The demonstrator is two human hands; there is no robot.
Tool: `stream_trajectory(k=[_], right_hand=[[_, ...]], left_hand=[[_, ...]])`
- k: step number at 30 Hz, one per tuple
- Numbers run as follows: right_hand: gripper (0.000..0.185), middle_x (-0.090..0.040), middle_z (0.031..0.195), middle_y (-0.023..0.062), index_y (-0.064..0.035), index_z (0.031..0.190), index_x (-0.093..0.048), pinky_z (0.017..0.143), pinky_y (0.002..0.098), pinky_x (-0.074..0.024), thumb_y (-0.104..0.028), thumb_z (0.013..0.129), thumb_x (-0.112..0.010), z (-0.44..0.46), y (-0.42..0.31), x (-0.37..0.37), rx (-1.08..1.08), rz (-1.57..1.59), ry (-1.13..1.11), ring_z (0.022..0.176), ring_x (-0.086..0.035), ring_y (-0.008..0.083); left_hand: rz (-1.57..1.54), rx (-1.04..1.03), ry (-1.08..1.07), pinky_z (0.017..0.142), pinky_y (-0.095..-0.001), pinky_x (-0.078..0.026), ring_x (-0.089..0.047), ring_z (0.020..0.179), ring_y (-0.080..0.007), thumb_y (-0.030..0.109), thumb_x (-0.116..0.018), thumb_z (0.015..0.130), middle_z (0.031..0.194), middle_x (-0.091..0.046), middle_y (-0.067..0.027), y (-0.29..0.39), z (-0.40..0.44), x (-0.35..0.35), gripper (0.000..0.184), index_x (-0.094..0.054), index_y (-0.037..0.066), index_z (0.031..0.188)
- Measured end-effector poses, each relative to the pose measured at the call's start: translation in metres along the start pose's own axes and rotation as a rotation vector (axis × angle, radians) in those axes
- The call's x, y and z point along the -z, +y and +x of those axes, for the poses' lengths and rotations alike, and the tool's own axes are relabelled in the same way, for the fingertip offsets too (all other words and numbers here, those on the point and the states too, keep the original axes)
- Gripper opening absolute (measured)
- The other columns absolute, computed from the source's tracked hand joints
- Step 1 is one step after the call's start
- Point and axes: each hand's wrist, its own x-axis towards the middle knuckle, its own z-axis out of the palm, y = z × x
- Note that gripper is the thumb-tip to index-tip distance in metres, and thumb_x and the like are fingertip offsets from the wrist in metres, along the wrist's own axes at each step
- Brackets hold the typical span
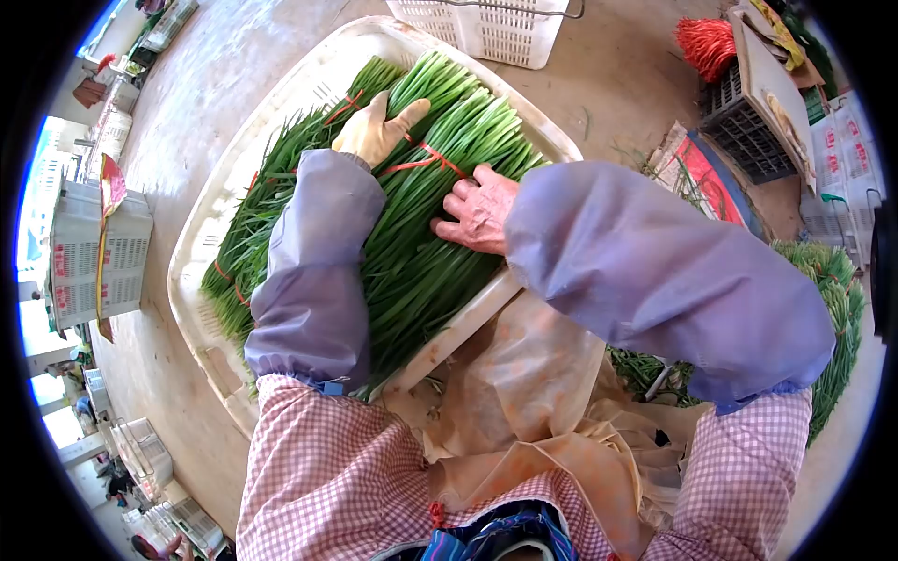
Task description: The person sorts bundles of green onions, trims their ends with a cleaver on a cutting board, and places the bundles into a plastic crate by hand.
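Note:
A white plastic crate [201, 234] holds bundles of long green stalks [421, 280] tied with red bands. My left hand [376, 131], in a pale yellow glove, rests on the bundles near the crate's upper part, thumb spread from the fingers. My bare right hand [479, 210] lies on the right-hand bundle, just beside its red band [430, 161], with its fingers bent over the stalks. The fingers are a little apart, and nothing separate shows in them.
Another white crate [510, 33] stands beyond this one. Red bands [706, 49] hang by a dark crate [744, 122] at upper right. More green bundles [837, 309] lie at right. Stacked white crates [103, 252] stand at left. A tan apron [524, 365] covers my lap.

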Motion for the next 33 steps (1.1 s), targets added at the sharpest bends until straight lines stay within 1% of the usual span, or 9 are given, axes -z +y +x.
stream_trajectory(k=[5,12,17,18,21,25,27,30,33], right_hand=[[0.028,-0.062,0.091,0.0029,-0.0209,0.116,-0.059,0.075,0.0382,-0.0441,-0.024,0.089,-0.053,0.004,-0.001,0.001,-0.005,-0.001,-0.007,0.090,-0.062,0.0200],[0.017,-0.064,0.086,0.0065,-0.0165,0.102,-0.060,0.071,0.0353,-0.0479,-0.021,0.087,-0.055,0.011,0.001,0.030,0.002,0.088,-0.068,0.087,-0.065,0.0226],[0.007,-0.056,0.077,0.0021,-0.0152,0.088,-0.057,0.069,0.0340,-0.0440,-0.019,0.083,-0.055,-0.007,-0.014,0.017,-0.042,0.075,0.063,0.080,-0.056,0.0190],[0.012,-0.056,0.082,0.0034,-0.0139,0.094,-0.057,0.073,0.0342,-0.0447,-0.016,0.082,-0.056,-0.010,-0.008,0.036,-0.007,0.169,-0.081,0.088,-0.057,0.0202],[0.021,-0.057,0.087,0.0050,-0.0124,0.101,-0.056,0.076,0.0359,-0.0461,-0.011,0.080,-0.057,-0.018,-0.001,0.030,-0.045,0.295,0.142,0.089,-0.058,0.0234],[0.040,-0.060,0.098,0.0083,-0.0105,0.119,-0.056,0.087,0.0373,-0.0472,-0.015,0.081,-0.068,-0.037,-0.006,0.077,-0.179,0.549,0.049,0.099,-0.061,0.0264],[0.055,-0.061,0.111,0.0109,-0.0060,0.126,-0.054,0.097,0.0403,-0.0436,-0.037,0.084,-0.070,-0.028,-0.014,0.069,-0.252,0.520,0.404,0.110,-0.058,0.0273],[0.072,-0.054,0.130,0.0153,-0.0033,0.133,-0.052,0.110,0.0461,-0.0327,-0.054,0.083,-0.064,0.003,-0.020,0.030,-0.495,0.324,0.454,0.129,-0.046,0.0308],[0.073,-0.050,0.133,0.0190,-0.0022,0.131,-0.054,0.112,0.0465,-0.0303,-0.050,0.078,-0.071,0.010,-0.024,-0.008,-0.531,0.293,0.600,0.132,-0.042,0.0319]], left_hand=[[0.012,-0.055,-0.046,0.106,-0.0406,-0.037,-0.053,0.126,-0.0352,0.069,-0.050,0.089,0.130,-0.058,-0.0265,-0.004,0.007,0.003,0.085,-0.051,-0.003,0.134],[-0.235,-0.110,-0.185,0.098,-0.0382,-0.043,-0.061,0.112,-0.0329,0.066,-0.054,0.090,0.117,-0.066,-0.0230,-0.021,0.024,0.000,0.080,-0.057,-0.004,0.128],[-0.049,-0.026,-0.084,0.095,-0.0481,-0.046,-0.060,0.109,-0.0441,0.077,-0.049,0.083,0.110,-0.065,-0.0304,0.013,-0.028,0.004,0.087,-0.056,0.000,0.123],[-0.018,0.002,-0.080,0.094,-0.0482,-0.046,-0.061,0.108,-0.0443,0.076,-0.050,0.084,0.108,-0.065,-0.0305,0.019,-0.030,0.002,0.085,-0.056,0.000,0.122],[-0.017,0.003,-0.033,0.092,-0.0483,-0.047,-0.062,0.106,-0.0441,0.071,-0.052,0.086,0.106,-0.066,-0.0304,0.015,-0.024,-0.006,0.081,-0.056,-0.001,0.122],[0.002,-0.018,0.029,0.091,-0.0480,-0.048,-0.063,0.104,-0.0439,0.071,-0.053,0.085,0.105,-0.066,-0.0312,0.009,-0.021,-0.014,0.084,-0.053,-0.002,0.128],[0.041,-0.003,0.035,0.089,-0.0483,-0.048,-0.063,0.103,-0.0444,0.071,-0.054,0.085,0.102,-0.066,-0.0317,0.015,-0.024,-0.012,0.086,-0.053,-0.003,0.127],[0.065,-0.002,0.030,0.090,-0.0477,-0.049,-0.064,0.103,-0.0443,0.069,-0.056,0.084,0.104,-0.066,-0.0316,0.010,-0.023,-0.016,0.085,-0.052,-0.004,0.127],[0.138,0.076,-0.003,0.093,-0.0468,-0.048,-0.062,0.108,-0.0430,0.069,-0.057,0.085,0.111,-0.065,-0.0297,0.022,-0.025,-0.013,0.087,-0.048,-0.002,0.134]])
